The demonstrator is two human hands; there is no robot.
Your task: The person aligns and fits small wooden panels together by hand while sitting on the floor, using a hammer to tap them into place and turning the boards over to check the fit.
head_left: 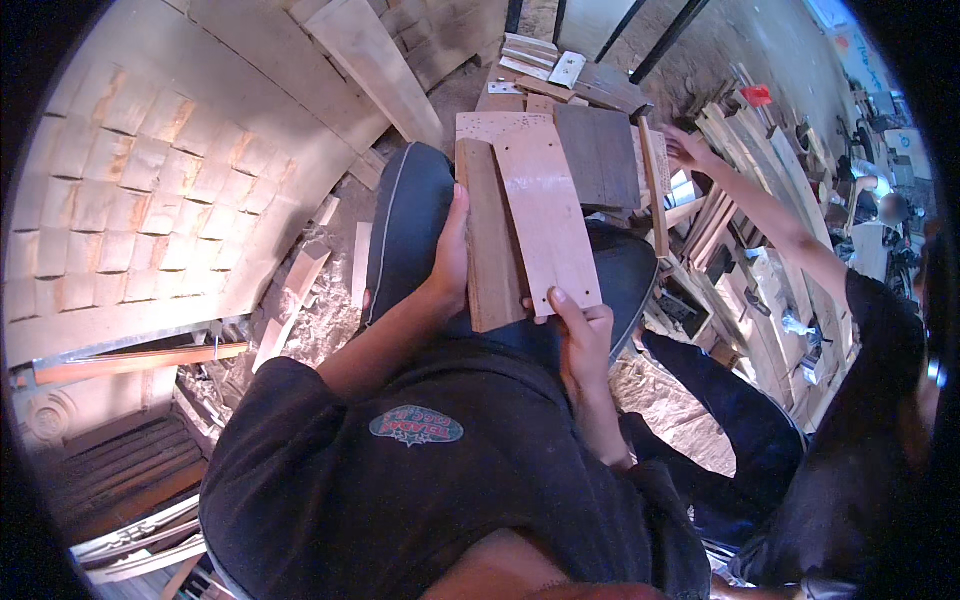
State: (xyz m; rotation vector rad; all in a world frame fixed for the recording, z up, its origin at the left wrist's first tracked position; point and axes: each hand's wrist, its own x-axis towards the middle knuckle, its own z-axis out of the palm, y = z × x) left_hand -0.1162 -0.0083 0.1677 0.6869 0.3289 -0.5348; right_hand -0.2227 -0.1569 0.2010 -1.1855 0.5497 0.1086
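Between my knees a brown wooden board (490, 245) lies lengthwise, with my left hand (454, 245) closed along its left edge. My right hand (582, 335) pinches the near end of a paler board (548, 205), thumb on top. Small dark holes mark that paler board's corners, and it slants across the brown one, overlapping its right side. Under their far ends shows a light plank (475, 125) dotted with tiny marks. A dark grey-brown wood piece (597, 155) sits just beyond, to the right.
Small wood offcuts (530, 58) lie at the far end. On the left leans a large panel (150, 190) of woven-looking blocks. At right, another person's hand (685, 148) reaches toward stacked timber (765, 190). Shavings (318, 325) cover the ground.
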